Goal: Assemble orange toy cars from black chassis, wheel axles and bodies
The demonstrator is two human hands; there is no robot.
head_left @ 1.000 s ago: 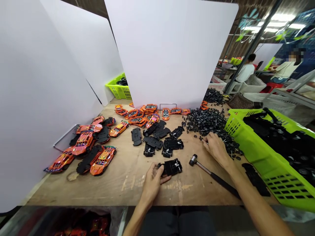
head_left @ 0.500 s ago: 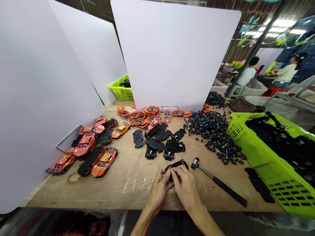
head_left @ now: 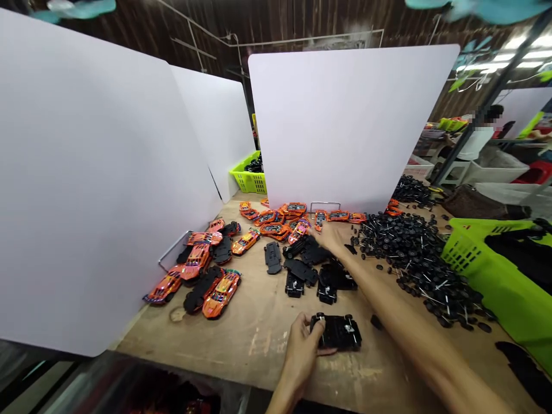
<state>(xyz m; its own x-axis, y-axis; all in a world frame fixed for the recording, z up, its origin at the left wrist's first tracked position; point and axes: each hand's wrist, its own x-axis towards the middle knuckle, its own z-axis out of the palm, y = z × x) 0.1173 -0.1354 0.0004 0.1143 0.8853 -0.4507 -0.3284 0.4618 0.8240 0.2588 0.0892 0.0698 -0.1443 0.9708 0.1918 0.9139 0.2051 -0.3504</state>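
Observation:
My left hand [head_left: 304, 348] grips a black toy car chassis [head_left: 338, 332] by its left end, thumb on top. The chassis has its wheels and axles on and is held low over the front of the table. My right hand [head_left: 330, 237] is stretched to the back, fingers extended at the orange car bodies; contact cannot be made out. Closest to its fingertips is an upturned orange body [head_left: 320, 218]. More black chassis [head_left: 302, 270] lie between my hands. My right forearm covers most of the hammer, leaving only its dark head [head_left: 376, 322] showing.
Finished-looking orange cars [head_left: 222, 293] and dark chassis pile up at left. At right, a heap of wheel axles [head_left: 409, 259] borders a green basket [head_left: 495, 287] of black parts. White panels [head_left: 345, 126] stand behind and left. A person [head_left: 478, 141] sits beyond.
My right hand has left the chassis and reached forward to the orange bodies. The left hand keeps hold of the chassis, now lying more level. The view has swung left.

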